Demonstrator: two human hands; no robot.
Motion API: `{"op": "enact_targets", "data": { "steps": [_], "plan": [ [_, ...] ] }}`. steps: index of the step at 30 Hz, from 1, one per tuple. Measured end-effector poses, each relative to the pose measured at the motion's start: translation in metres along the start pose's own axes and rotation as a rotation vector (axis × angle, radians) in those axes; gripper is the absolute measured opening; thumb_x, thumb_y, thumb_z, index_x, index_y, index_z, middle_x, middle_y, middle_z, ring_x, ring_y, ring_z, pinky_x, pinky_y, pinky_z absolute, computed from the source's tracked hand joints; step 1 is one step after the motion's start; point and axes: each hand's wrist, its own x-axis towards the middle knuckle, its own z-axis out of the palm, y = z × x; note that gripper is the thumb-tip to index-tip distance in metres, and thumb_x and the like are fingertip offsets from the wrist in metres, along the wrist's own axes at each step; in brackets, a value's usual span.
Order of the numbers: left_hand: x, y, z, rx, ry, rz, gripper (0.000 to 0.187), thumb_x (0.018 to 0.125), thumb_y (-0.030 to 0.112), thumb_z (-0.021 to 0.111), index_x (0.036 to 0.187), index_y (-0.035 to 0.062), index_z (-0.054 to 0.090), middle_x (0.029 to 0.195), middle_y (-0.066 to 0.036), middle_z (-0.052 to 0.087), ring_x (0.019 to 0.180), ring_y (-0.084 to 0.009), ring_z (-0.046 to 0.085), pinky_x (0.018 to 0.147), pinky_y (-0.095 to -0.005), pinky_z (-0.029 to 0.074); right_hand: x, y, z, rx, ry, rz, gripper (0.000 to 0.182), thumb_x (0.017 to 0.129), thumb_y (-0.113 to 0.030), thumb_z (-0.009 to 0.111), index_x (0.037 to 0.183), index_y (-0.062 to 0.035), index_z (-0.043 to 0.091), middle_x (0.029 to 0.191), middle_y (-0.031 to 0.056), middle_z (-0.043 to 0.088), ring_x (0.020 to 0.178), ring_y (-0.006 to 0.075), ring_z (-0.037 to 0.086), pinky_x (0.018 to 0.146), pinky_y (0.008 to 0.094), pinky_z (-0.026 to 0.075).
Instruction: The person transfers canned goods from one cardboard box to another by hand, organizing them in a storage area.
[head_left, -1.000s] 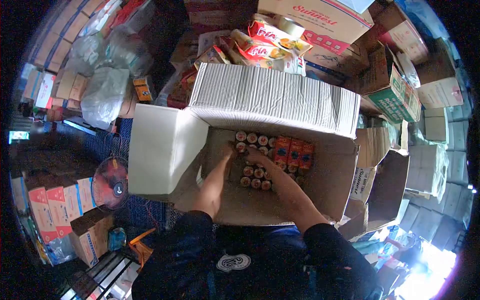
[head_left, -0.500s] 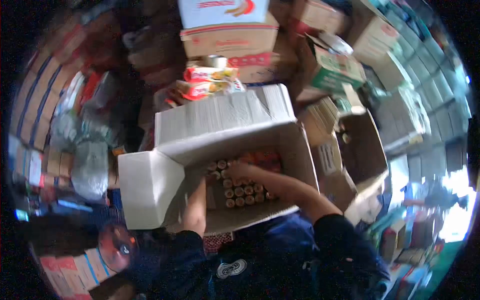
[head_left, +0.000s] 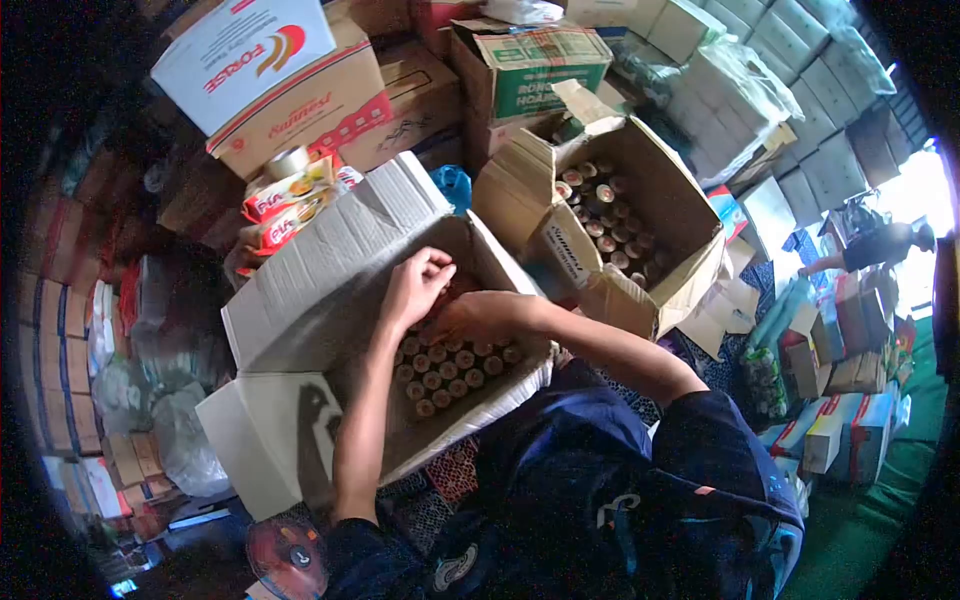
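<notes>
A large open cardboard box (head_left: 310,268) stands in front of me, its flaps folded outward. Rows of round, pale-topped containers (head_left: 432,380) fill part of its bottom. My left hand (head_left: 415,285) is raised over the box's far side, fingers curled in together; what they hold, if anything, is hidden. Lower and to its right, my right hand (head_left: 478,318) reaches into the box just above the containers, its fingertips bent down and mostly out of sight. Something reddish lies in shadow behind the two hands.
On the right stands a second open cardboard box (head_left: 690,205) with many similar round-topped containers (head_left: 610,225). Stacked cartons (head_left: 300,110), red-and-white packets (head_left: 290,205) and a green carton (head_left: 545,80) sit behind. A small fan (head_left: 288,558) is at lower left. Another person (head_left: 880,245) is far right.
My view has swung right, bringing the second box's contents into sight. My left hand has risen from beside the containers to the box's far side; my right hand stays low over them.
</notes>
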Motion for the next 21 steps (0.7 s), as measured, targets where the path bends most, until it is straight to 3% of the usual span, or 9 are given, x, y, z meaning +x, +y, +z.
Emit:
{"op": "enact_targets", "data": {
  "steps": [4, 5, 6, 7, 13, 15, 16, 17, 21],
  "plan": [
    [0.027, 0.087, 0.055, -0.086, 0.027, 0.103, 0.019, 0.090, 0.017, 0.064, 0.099, 0.0001, 0.063, 0.076, -0.012, 0.069, 0.067, -0.0161, 0.067, 0.060, -0.0296, 0.052, -0.081, -0.058, -0.124, -0.168, 0.031, 0.062, 0.037, 0.089, -0.011, 0.058, 0.126, -0.0042, 0.057, 0.115, 0.0164, 0.065, 0.103, 0.0282, 0.062, 0.092, 0.0375, 0.048],
    [0.036, 0.103, 0.071, -0.113, 0.048, 0.157, 0.019, 0.090, 0.017, 0.063, 0.098, 0.0000, 0.063, 0.077, -0.012, 0.069, 0.067, -0.0157, 0.067, 0.060, -0.0296, 0.051, -0.105, -0.078, -0.165, 0.389, 0.105, 0.313, 0.035, 0.091, -0.013, 0.057, 0.125, -0.0046, 0.057, 0.114, 0.0163, 0.065, 0.102, 0.0295, 0.063, 0.091, 0.0378, 0.049],
    [0.045, 0.115, 0.087, -0.135, 0.051, 0.156, 0.018, 0.090, 0.016, 0.063, 0.099, -0.0003, 0.063, 0.079, -0.011, 0.069, 0.070, -0.0140, 0.066, 0.062, -0.0289, 0.051, -0.125, -0.085, -0.193, 0.404, 0.040, 0.443, 0.031, 0.091, -0.013, 0.059, 0.119, 0.0013, 0.056, 0.109, 0.0131, 0.067, 0.101, 0.0257, 0.064, 0.089, 0.0363, 0.050],
    [0.058, 0.123, 0.101, -0.149, 0.021, 0.189, 0.018, 0.090, 0.016, 0.062, 0.098, -0.0002, 0.063, 0.079, -0.009, 0.068, 0.073, -0.0125, 0.065, 0.065, -0.0280, 0.051, -0.153, -0.052, -0.177, 0.601, 0.149, 0.425, 0.029, 0.092, -0.009, 0.057, 0.119, -0.0011, 0.059, 0.112, 0.0129, 0.067, 0.103, 0.0245, 0.064, 0.090, 0.0346, 0.050],
    [0.160, 0.125, 0.218, -0.178, 0.113, 0.202, 0.019, 0.089, 0.015, 0.061, 0.103, 0.0029, 0.062, 0.082, -0.006, 0.067, 0.073, -0.0128, 0.063, 0.065, -0.0276, 0.050, -0.263, 0.041, -0.221, 0.287, 0.077, 0.516, 0.030, 0.088, -0.026, 0.061, 0.111, -0.0071, 0.066, 0.095, 0.0141, 0.070, 0.086, 0.0255, 0.067, 0.077, 0.0397, 0.051],
    [0.195, 0.117, 0.256, -0.249, 0.119, -0.055, 0.020, 0.089, 0.015, 0.058, 0.105, 0.0024, 0.062, 0.084, -0.008, 0.067, 0.071, -0.0137, 0.063, 0.063, -0.0287, 0.050, -0.281, 0.083, -0.217, 0.089, -0.049, 0.571, 0.031, 0.087, -0.028, 0.062, 0.109, -0.0068, 0.066, 0.089, 0.0152, 0.070, 0.081, 0.0272, 0.068, 0.073, 0.0409, 0.052],
    [0.212, 0.101, 0.276, -0.372, 0.141, -0.109, 0.024, 0.088, 0.016, 0.058, 0.107, 0.0019, 0.061, 0.085, -0.008, 0.067, 0.068, -0.0142, 0.062, 0.061, -0.0291, 0.049, -0.289, 0.084, -0.224, 0.243, -0.037, 0.674, 0.030, 0.085, -0.029, 0.062, 0.102, -0.0049, 0.068, 0.084, 0.0171, 0.070, 0.075, 0.0318, 0.068, 0.067, 0.0419, 0.052],
    [0.210, 0.129, 0.277, -0.328, 0.154, -0.322, 0.029, 0.086, 0.016, 0.058, 0.111, 0.0012, 0.059, 0.093, -0.013, 0.067, 0.078, -0.0198, 0.064, 0.069, -0.0323, 0.050, -0.299, 0.107, -0.210, 0.173, 0.009, 0.682, 0.030, 0.084, -0.029, 0.061, 0.100, -0.0044, 0.068, 0.084, 0.0177, 0.069, 0.075, 0.0333, 0.068, 0.066, 0.0423, 0.052],
    [0.248, 0.053, 0.332, -0.150, 0.359, -0.488, 0.038, 0.082, 0.017, 0.056, 0.115, -0.0002, 0.056, 0.111, -0.021, 0.064, 0.109, -0.0352, 0.058, 0.091, -0.0396, 0.045, -0.308, 0.176, -0.158, -0.119, 0.162, 0.894, 0.033, 0.079, -0.031, 0.061, 0.090, 0.0000, 0.068, 0.084, 0.0245, 0.066, 0.077, 0.0403, 0.065, 0.067, 0.0453, 0.054]
  ]
}}
